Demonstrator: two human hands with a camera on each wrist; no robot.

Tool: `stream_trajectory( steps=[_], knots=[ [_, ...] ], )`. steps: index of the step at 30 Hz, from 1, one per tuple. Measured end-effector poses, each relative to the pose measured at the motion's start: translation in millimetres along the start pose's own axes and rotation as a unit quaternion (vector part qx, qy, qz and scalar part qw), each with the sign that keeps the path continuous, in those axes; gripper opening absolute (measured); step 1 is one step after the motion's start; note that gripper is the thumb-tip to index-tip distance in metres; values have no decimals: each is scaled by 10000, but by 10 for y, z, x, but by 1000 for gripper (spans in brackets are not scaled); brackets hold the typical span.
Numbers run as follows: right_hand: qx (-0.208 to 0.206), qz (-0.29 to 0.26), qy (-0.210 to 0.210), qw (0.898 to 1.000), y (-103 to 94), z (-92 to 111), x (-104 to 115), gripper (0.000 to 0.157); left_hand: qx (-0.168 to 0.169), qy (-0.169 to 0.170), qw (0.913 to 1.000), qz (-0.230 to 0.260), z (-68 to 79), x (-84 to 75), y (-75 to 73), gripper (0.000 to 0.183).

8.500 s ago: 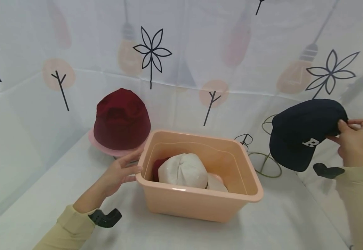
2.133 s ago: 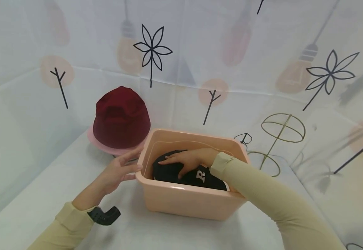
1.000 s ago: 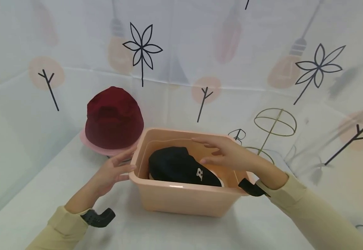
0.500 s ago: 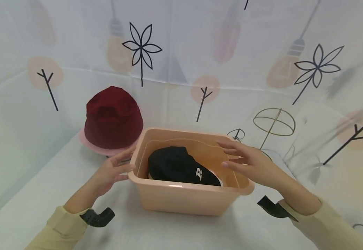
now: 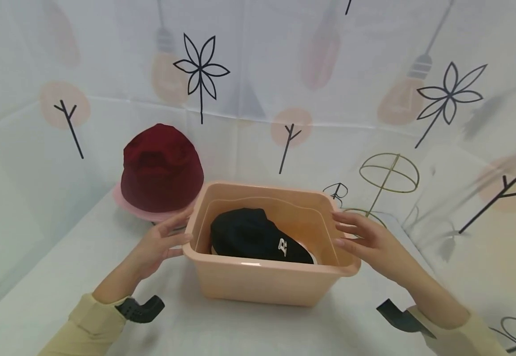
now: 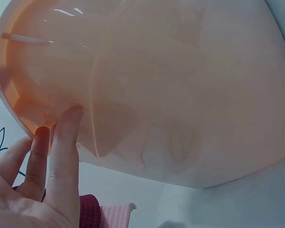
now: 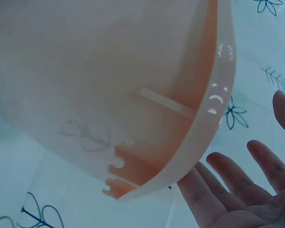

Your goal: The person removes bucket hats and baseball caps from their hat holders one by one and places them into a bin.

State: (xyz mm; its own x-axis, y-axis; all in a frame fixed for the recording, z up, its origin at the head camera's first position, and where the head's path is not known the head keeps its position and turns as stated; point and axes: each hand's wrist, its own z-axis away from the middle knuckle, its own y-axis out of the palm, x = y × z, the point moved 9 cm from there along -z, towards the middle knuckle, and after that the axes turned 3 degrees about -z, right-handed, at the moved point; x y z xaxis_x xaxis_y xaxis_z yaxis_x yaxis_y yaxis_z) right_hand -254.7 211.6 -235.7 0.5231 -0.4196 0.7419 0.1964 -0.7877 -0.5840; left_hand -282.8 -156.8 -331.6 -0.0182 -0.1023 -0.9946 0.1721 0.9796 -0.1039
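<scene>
A peach plastic bin point(image 5: 258, 282) stands on the white-covered table between both hands. In it lies a dark navy baseball cap point(image 5: 244, 232) with a white letter R, and a sliver of something white shows beneath its brim. My left hand point(image 5: 155, 247) rests against the bin's left rim, its fingers nearly straight; in the left wrist view the fingers point(image 6: 64, 142) touch the outer wall just under the rim. At the right rim is my right hand point(image 5: 373, 242), fingers spread and holding nothing. The right wrist view has its fingertips beside the rim point(image 7: 218, 99).
Behind the bin on the left, a dark red bucket hat point(image 5: 162, 170) sits over a pink brim point(image 5: 138, 211). A gold wire hat stand point(image 5: 389, 174) is at the back right. Patterned white cloth point(image 5: 244, 74) hangs at the back.
The navy cap, earlier held by my right hand at the right, was placed in the bin over a white hat. The right hand then let go and moved right to the rim. My left hand stayed.
</scene>
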Motion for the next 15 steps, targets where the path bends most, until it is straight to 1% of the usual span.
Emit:
stream_trajectory(
  steps=[5, 9, 11, 15],
  knots=[
    [-604, -70, 244, 9979, -125, 118, -186, 47, -3, 0, 10000, 93, 6, 16, 5, 68],
    [-1039, -171, 319, 9939, -209, 197, -309, 44, 4, 9, 10000, 89, 13, 18, 11, 69],
    [-1192, -178, 371, 9920, -229, 218, -363, 42, 3, 14, 10000, 94, 12, 16, 10, 68],
    [-1323, -227, 548, 9894, -221, 232, -491, 43, 0, 52, 9999, 102, 3, 11, 9, 68]
  ],
)
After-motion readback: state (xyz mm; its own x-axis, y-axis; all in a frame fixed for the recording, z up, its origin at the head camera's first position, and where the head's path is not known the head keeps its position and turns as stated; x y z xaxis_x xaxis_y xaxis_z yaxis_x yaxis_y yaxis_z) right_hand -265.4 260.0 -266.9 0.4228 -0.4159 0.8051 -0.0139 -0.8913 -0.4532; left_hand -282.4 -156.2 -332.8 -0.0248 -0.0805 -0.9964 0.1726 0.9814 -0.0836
